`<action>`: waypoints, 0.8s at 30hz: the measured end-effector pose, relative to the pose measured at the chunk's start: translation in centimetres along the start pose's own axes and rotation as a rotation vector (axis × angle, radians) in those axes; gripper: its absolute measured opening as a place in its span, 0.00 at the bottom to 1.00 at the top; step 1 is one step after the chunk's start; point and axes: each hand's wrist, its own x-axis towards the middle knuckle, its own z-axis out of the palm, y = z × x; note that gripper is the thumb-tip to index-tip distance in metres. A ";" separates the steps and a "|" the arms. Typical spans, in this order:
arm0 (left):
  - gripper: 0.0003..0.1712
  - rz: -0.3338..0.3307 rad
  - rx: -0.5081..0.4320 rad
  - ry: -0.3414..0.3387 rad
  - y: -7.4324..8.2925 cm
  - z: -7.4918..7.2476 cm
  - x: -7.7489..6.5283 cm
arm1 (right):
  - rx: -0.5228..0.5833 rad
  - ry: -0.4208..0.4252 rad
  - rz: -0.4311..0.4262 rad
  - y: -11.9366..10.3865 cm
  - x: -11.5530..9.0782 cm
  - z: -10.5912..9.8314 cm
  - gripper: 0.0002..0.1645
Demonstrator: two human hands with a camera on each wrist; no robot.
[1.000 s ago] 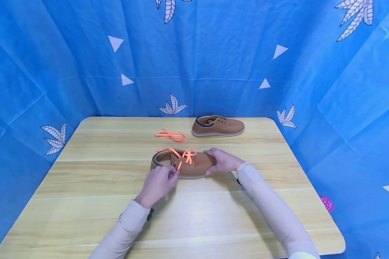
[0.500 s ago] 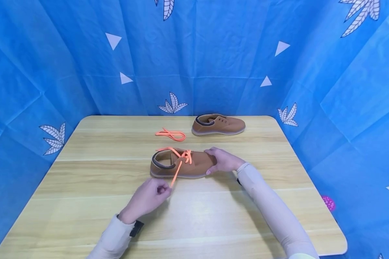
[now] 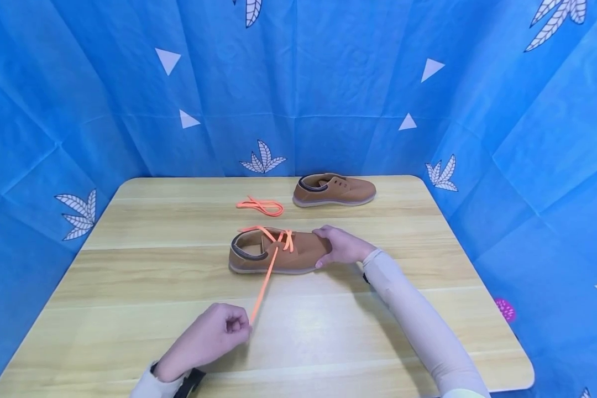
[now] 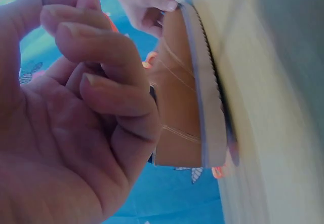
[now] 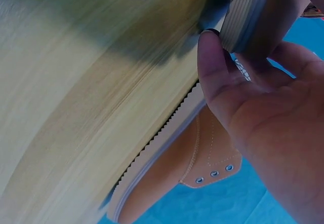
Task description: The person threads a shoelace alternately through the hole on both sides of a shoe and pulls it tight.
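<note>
Our left hand pinching a long flat orange shoelace, our right hand gripping a brown low-cut shoe by its toe

From the right wrist I watched the right hand grip a brown shoe at the upper right, its thumb against the ribbed side of the pale sole and other fingers reaching to the far side of the upper. Below, well apart from my held shoe, a second brown shoe ran diagonally along the edge of the wooden table, which filled my left side, tilted. I made out three metal eyelets and stitching on that second shoe. A soft shadow darkened the wood near the top; behind everything I saw blue cloth.
</note>
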 end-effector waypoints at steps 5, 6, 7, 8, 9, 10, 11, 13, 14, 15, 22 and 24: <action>0.14 -0.009 0.040 -0.005 0.2 0.1 -0.5 | 0.004 -0.002 0.006 0.1 0.1 0.0 0.59; 0.15 -0.018 0.063 -0.003 0.1 0.2 -0.4 | 0.002 -0.002 0.006 0.1 0.1 0.0 0.59; 0.14 -0.027 0.088 -0.002 -0.1 0.2 -0.3 | 0.001 -0.001 0.008 0.1 0.1 0.0 0.59; 0.14 -0.039 0.115 -0.002 -0.3 0.3 -0.1 | -0.003 0.001 0.004 0.1 0.1 0.0 0.59; 0.14 -0.047 0.149 -0.004 -0.5 0.4 0.1 | -0.002 0.002 0.004 0.1 0.1 0.0 0.59; 0.14 -0.057 0.187 -0.003 -0.7 0.5 0.3 | -0.004 0.002 0.005 0.0 0.1 0.0 0.59; 0.14 -0.070 0.222 -0.004 -0.9 0.6 0.5 | -0.006 0.001 0.005 0.0 0.1 0.0 0.59; 0.14 -0.093 0.283 -0.007 -1.1 0.7 0.8 | -0.006 -0.001 0.000 -0.1 0.1 -0.1 0.59; 0.14 -0.105 0.313 -0.008 -1.2 0.7 0.9 | -0.007 -0.002 -0.002 -0.1 0.1 -0.1 0.59; 0.15 -0.120 0.336 -0.008 -1.2 0.7 1.1 | -0.007 -0.003 -0.004 -0.1 0.1 -0.1 0.59; 0.17 -0.188 0.207 0.079 -1.7 0.0 4.9 | -0.011 0.007 0.009 -0.2 0.0 0.0 0.59; 0.22 -0.172 0.135 0.118 -1.9 0.1 6.4 | -0.004 0.008 0.010 -0.3 0.0 0.2 0.59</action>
